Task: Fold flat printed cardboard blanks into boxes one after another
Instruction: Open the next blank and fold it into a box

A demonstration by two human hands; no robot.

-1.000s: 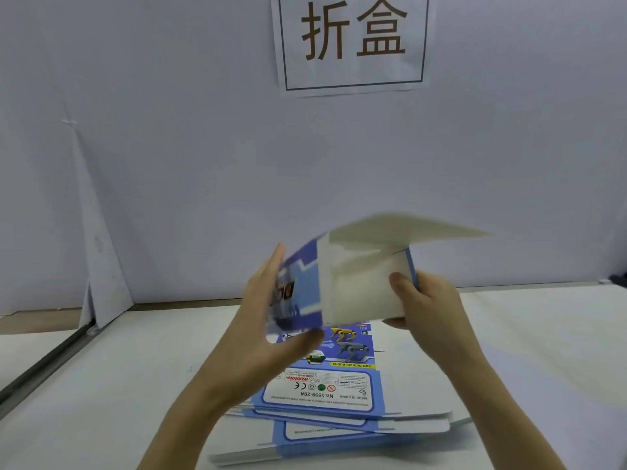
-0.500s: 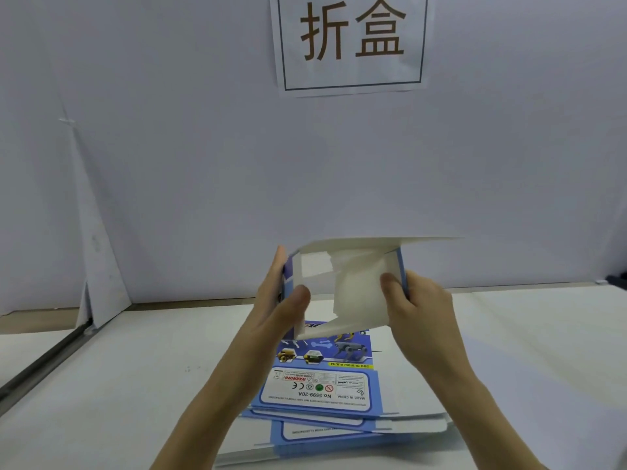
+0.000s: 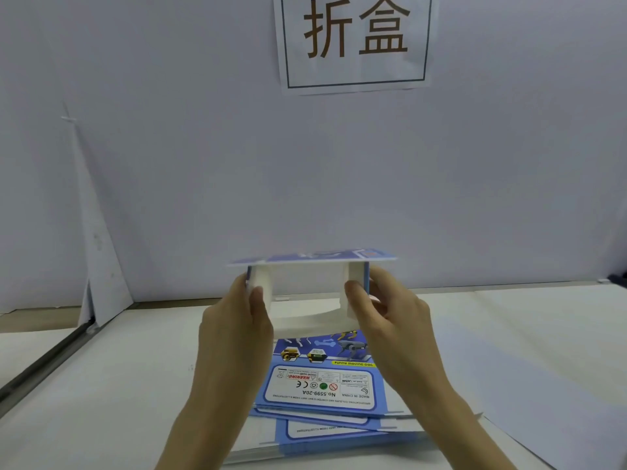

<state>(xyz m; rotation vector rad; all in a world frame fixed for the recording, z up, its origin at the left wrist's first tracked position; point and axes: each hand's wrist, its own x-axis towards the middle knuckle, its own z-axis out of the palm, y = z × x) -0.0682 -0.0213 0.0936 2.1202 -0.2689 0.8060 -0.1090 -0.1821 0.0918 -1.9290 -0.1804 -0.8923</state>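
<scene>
box (image 3: 307, 293) opened into a tube, held in the air over the blank stack (image 3: 325, 391) on the desk (image 3: 101, 401); left hand (image 3: 237, 320) and right hand (image 3: 383, 310) pinch its side walls; square corners first, tuck side flaps before lid

Mid-frame, half-folded box (image 3: 307, 318): blue print on the outside, plain white inside. Just below, stack of flat blanks (image 3: 322, 385) in the same blue, with a white label panel in black text, a red warning bit, a green dot, a yellow strip, plus grey-and-yellow robot dog pics. Top of frame, white paper sign (image 3: 354, 42) with brown characters inside a thin dark border. Pale lavender-grey wall (image 3: 169, 164), off-white table (image 3: 101, 401).
</scene>
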